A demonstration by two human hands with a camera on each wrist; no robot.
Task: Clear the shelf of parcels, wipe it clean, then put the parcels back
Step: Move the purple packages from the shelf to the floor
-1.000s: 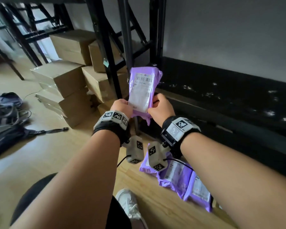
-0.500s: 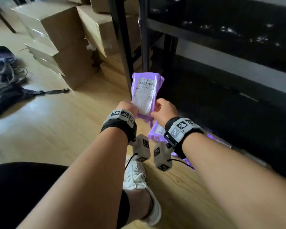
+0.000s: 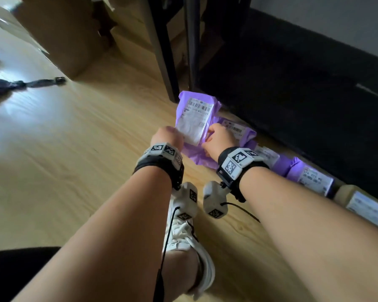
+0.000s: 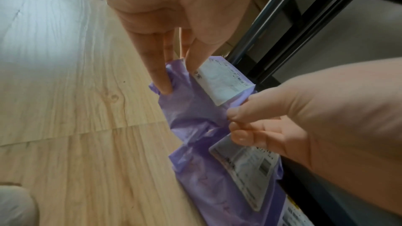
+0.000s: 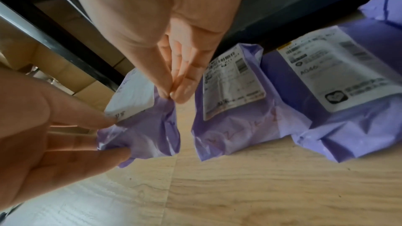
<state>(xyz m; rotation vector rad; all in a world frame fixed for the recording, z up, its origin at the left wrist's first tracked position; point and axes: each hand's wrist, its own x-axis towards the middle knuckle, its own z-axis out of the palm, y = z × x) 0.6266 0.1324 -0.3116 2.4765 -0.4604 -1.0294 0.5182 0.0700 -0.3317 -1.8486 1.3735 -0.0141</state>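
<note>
A purple mailer parcel [image 3: 194,120] with a white barcode label is held upright, low over the wooden floor. My left hand [image 3: 167,138] pinches its left edge and my right hand [image 3: 219,140] pinches its right edge. The left wrist view shows the left hand [image 4: 178,78] pinching the crumpled plastic of the parcel [image 4: 195,109]. In the right wrist view the right hand [image 5: 173,94] nips the bag [image 5: 143,126]. I cannot tell if it touches the floor. More purple parcels [image 3: 238,129] [image 5: 234,109] lie in a row by the black shelf [image 3: 292,83].
A brown box parcel [image 3: 362,205] ends the row at the right. Cardboard boxes [image 3: 74,35] are stacked behind the black shelf uprights [image 3: 162,51]. My white shoe [image 3: 183,236] is under my wrists. A dark bag strap [image 3: 42,82] lies on the floor at left.
Both hands have carried the purple parcel down from shelf height to just above the floor, at the left end of the row of parcels. My view has tipped downward.
</note>
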